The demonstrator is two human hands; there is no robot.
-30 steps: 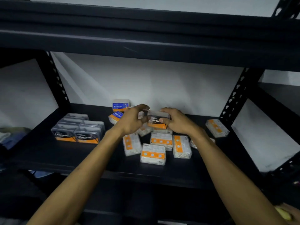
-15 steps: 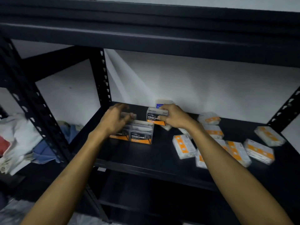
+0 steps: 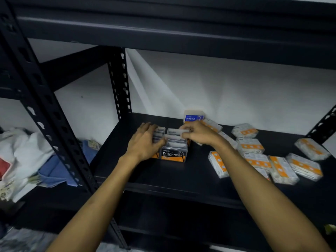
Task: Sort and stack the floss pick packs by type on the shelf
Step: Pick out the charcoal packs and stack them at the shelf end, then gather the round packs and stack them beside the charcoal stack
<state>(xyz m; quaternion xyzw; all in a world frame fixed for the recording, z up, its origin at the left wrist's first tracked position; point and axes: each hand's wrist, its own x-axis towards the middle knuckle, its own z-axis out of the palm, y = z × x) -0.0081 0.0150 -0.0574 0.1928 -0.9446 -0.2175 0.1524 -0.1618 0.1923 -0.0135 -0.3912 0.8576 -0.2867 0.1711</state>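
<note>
Far left, beyond the black rack upright [image 3: 54, 142]: a heap of white and blue cloth [image 3: 36, 157], no part of the job

On the shelf [image 3: 163, 179], at its left end: the Charcoal packs [image 3: 173, 153] standing in a tight cluster, orange band and label facing front

Left hand [image 3: 145, 144]: fingers spread loosely and laid over the left side of the cluster, steadying it rather than gripping

Right hand [image 3: 198, 133]: fingers and thumb pinching the clear top edge of a pack [image 3: 175, 132] at the back of the cluster, apparently seating it behind the front one; label hidden, so type not readable from here

To finish the placement well: keep the left hand braced so the row cannot topple, lower the pinched pack straight down, square its edges with its neighbours, label forward, and release only once flat on the shelf

Just behind the right hand: a blue Round pack [image 3: 193, 117] upright near the wall, best kept apart as its own stack

Further right: the white packs with orange labels [image 3: 272, 159] lying scattered and overlapping, not yet sorted
</note>
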